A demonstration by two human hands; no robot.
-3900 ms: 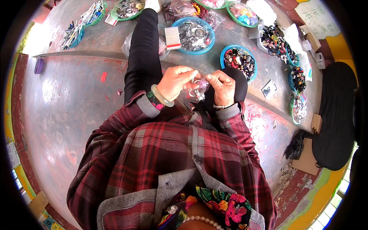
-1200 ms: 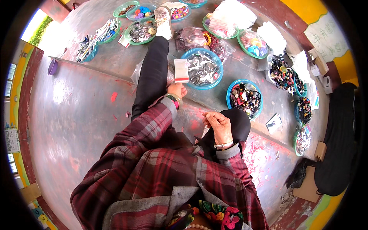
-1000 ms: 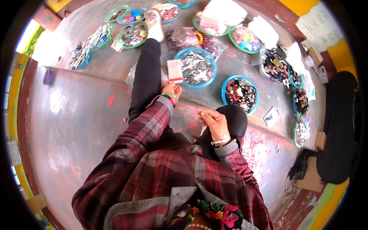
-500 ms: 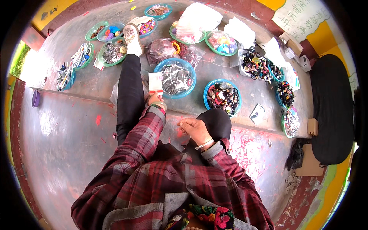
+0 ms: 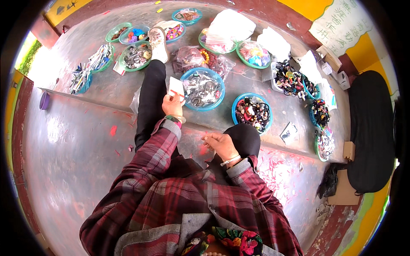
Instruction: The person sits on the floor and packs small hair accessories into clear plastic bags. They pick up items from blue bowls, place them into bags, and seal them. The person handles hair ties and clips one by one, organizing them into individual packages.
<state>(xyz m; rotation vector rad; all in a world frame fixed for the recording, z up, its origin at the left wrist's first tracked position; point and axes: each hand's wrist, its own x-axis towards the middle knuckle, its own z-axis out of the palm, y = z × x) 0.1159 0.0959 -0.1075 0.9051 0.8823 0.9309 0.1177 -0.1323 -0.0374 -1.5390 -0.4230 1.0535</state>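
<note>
My left hand (image 5: pixel 172 105) is closed on a white card with a red edge (image 5: pixel 176 88), held upright beside my left leg. Just right of the card sits a blue basin (image 5: pixel 222 94) of small clear packets with dark and pale pieces inside. My right hand (image 5: pixel 222 146) hovers by my right knee, thumb and fingers drawn together. Whatever may be between those fingertips is too small to make out. Beyond my right knee stands another blue basin (image 5: pixel 233 112), filled with black and coloured hair ties.
A raised concrete step (image 5: pixel 205 128) runs across in front of me. Bagged beads (image 5: pixel 188 57) lie behind the nearer basin. More basins of small goods ring the far side. A leaflet (image 5: pixel 288 132) lies at right; a purple bowl (image 5: pixel 44 100) stands at far left.
My left hand has turned and the card now tilts, its red edge lower and nearer my fingers. My right hand stays almost in place. The whole view has shifted slightly.
</note>
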